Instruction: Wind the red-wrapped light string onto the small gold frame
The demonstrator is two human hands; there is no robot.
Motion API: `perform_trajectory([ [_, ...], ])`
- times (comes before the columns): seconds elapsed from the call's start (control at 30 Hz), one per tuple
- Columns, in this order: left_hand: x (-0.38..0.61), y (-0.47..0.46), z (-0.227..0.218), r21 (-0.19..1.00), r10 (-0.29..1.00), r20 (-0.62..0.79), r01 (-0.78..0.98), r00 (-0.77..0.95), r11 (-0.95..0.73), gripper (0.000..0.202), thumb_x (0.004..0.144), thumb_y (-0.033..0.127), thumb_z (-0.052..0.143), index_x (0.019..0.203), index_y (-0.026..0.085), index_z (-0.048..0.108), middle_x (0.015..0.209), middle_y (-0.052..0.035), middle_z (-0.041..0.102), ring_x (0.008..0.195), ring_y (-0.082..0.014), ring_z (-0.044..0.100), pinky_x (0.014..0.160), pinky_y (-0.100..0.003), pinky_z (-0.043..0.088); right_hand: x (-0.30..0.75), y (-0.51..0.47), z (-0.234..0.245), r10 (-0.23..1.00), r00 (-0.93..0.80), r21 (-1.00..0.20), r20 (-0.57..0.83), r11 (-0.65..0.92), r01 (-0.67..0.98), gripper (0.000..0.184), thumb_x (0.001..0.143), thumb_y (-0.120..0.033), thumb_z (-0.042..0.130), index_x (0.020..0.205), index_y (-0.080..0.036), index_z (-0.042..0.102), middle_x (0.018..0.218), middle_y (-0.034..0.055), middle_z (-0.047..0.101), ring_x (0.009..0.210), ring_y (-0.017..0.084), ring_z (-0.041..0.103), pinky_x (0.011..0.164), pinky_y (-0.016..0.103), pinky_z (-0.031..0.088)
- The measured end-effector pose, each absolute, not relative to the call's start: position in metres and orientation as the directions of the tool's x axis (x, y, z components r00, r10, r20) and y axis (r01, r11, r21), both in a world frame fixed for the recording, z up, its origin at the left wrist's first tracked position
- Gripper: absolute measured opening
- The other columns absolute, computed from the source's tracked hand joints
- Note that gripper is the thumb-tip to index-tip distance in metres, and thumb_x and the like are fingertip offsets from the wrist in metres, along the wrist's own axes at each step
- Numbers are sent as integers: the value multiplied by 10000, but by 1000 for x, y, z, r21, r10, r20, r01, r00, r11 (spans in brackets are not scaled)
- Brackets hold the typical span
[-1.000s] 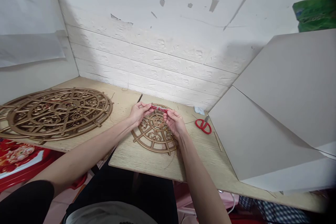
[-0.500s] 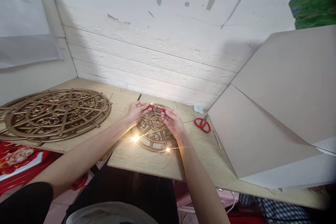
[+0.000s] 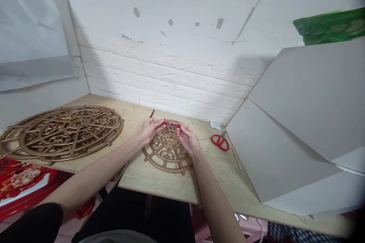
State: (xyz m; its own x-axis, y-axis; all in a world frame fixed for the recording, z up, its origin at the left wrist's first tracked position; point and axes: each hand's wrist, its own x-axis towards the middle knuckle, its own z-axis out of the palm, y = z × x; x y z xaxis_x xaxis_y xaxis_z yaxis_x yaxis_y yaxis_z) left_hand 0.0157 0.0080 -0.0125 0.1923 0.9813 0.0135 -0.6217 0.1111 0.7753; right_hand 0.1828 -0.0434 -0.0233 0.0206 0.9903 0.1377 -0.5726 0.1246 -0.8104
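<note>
Both my hands hold a short, thin red stick point(image 3: 172, 123) level above a round golden-brown openwork disc point(image 3: 168, 154). The stick has a pale band near its middle; its exact kind cannot be made out. My left hand point(image 3: 151, 129) pinches the left end between thumb and fingers. At the right end, my right hand point(image 3: 188, 136) pinches with its fingertips, the other fingers curled. Below, the disc lies flat on the wooden table, showing scrollwork and spoke ends at its rim. My hands and forearm hide parts of it.
Red-handled scissors point(image 3: 220, 142) lie to the right, beside a thin stick point(image 3: 237, 158). More openwork discs point(image 3: 65, 133) are stacked at the left. A white wall stands behind, grey-white panels point(image 3: 291, 133) at the right. A small crumpled piece point(image 3: 215, 125) lies near the wall.
Two bright glints on the near rim of the disc have gone out. My hands still hold the red stick at both ends. The whole view has shifted slightly, with things lower in the picture.
</note>
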Motion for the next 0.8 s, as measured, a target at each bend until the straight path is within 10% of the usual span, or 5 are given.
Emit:
perform_trajectory([
  [0.8, 18, 9, -8, 755, 984, -22, -643, 177, 133, 203, 697, 22, 664, 607, 106, 502, 655, -35, 654, 566, -90, 637, 677, -221, 544, 187, -51, -9, 997, 38, -886, 64, 74, -458, 278, 566, -248, 815, 803, -157, 700, 710, 31, 699, 582, 84, 597, 572, 185, 511],
])
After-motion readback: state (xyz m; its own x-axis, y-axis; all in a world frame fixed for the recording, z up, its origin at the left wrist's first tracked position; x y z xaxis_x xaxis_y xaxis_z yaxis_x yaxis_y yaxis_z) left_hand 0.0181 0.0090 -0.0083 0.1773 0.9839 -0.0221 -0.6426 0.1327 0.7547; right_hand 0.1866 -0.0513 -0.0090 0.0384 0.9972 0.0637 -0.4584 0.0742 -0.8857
